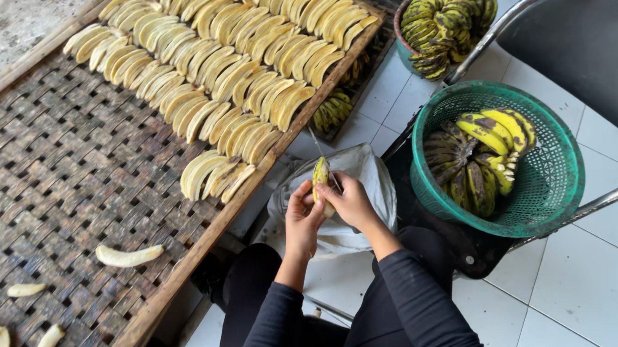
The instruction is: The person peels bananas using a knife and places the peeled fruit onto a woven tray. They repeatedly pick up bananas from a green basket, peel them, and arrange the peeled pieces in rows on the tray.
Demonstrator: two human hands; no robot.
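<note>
Together, our left hand [302, 214] and right hand [348, 201] close around one spotted banana [320, 174], the right also gripping a thin knife [319, 147], just left of the green basket [551, 186] of unpeeled bananas [481, 155]. Farther left of the basket, peeled slices [232, 59] line a woven tray [58, 184].

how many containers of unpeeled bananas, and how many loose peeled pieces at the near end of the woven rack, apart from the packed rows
Green mesh basket of unpeeled bananas: 1
Reddish tub of unpeeled bananas: 1
Loose peeled pieces at the near end of the woven rack: 6
Total: 8
Separately, the left hand and right hand hold one banana with a knife.
</note>
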